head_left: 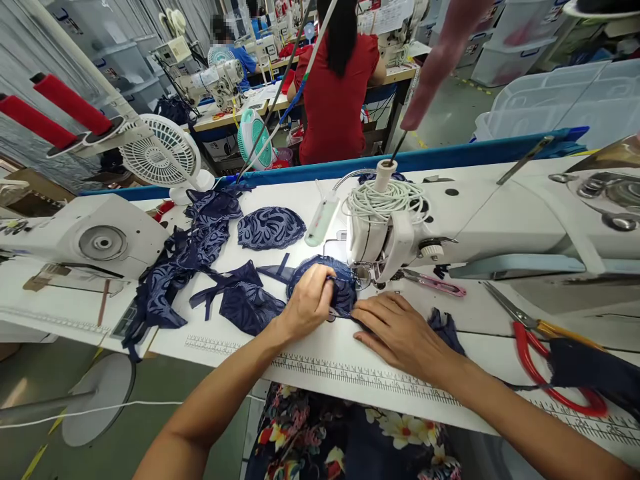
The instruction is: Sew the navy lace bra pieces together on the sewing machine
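Note:
A navy lace bra cup (345,287) lies under the head of the sewing machine (380,247), its right edge close to the needle area. My left hand (310,300) is closed on the cup, with thumb and fingers pinching its edge. Flat on the table to the right, my right hand (405,333) has its fingers stretched over the narrow dark edge of the fabric. Left of my hands rests another navy piece with straps (250,300). A loose lace cup (271,227) lies behind it.
A long heap of navy lace pieces (193,247) runs down the left side. Red-handled scissors (530,360) and a pink thread snipper (435,283) lie on the right. A printed ruler (320,365) follows the front edge. A person in red (333,100) sits beyond.

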Demonstrator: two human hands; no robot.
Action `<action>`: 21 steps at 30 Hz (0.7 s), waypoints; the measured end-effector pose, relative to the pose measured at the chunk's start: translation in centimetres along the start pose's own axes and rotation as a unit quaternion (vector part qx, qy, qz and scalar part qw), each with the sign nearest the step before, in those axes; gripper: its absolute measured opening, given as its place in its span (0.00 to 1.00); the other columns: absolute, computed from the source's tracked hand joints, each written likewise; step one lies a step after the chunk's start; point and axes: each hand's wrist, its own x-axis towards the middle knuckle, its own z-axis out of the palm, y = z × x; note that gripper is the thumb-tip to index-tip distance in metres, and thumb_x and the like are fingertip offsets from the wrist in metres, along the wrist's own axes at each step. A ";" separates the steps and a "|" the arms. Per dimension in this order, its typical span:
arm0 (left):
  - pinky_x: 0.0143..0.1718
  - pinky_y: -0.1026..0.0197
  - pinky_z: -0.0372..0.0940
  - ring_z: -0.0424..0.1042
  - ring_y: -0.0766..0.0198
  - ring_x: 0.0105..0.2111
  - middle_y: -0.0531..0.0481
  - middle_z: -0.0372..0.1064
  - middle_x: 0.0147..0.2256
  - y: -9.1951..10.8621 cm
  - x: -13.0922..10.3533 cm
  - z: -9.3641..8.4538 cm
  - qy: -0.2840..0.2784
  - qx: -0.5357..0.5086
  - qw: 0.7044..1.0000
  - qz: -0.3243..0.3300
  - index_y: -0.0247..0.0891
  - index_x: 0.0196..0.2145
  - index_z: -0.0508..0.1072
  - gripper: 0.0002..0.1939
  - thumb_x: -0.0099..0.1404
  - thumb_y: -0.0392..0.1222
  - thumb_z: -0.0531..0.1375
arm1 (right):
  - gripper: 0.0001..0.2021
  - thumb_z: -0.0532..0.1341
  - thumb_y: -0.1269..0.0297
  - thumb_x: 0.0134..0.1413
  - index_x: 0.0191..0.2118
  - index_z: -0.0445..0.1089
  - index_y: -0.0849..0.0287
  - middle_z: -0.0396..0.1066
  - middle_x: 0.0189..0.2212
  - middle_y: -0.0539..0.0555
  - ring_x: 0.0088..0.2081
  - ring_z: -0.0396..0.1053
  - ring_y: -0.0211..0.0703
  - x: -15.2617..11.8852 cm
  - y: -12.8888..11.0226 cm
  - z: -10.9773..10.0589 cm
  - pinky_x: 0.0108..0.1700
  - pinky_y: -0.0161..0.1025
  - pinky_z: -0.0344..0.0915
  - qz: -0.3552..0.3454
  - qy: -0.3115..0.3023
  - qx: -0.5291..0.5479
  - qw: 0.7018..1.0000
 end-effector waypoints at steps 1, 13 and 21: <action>0.40 0.59 0.66 0.67 0.61 0.37 0.46 0.66 0.35 0.0 0.2 0.0 -0.022 0.013 0.999 0.019 0.36 0.43 0.66 0.08 0.70 0.36 0.49 | 0.10 0.57 0.63 0.64 0.47 0.70 0.59 0.73 0.42 0.55 0.45 0.68 0.44 -0.1 0.0 0.1 0.53 0.46 0.59 0.004 -0.001 0.004 1.000; 0.64 0.47 0.52 0.63 0.67 0.30 0.55 0.64 0.28 0.3 -0.5 0.2 -0.076 0.179 0.961 0.195 0.39 0.38 0.73 0.14 0.70 0.29 0.48 | 0.09 0.55 0.65 0.65 0.45 0.71 0.58 0.75 0.41 0.54 0.43 0.69 0.41 -0.6 0.0 -0.1 0.55 0.44 0.55 0.022 0.027 0.032 0.999; 0.65 0.41 0.51 0.70 0.62 0.42 0.49 0.70 0.36 1.2 -0.9 0.4 -0.108 0.145 0.967 0.178 0.35 0.43 0.73 0.14 0.68 0.29 0.49 | 0.09 0.54 0.65 0.67 0.43 0.71 0.58 0.75 0.40 0.52 0.43 0.70 0.41 -0.6 0.1 -0.2 0.56 0.45 0.53 0.031 0.042 0.031 0.998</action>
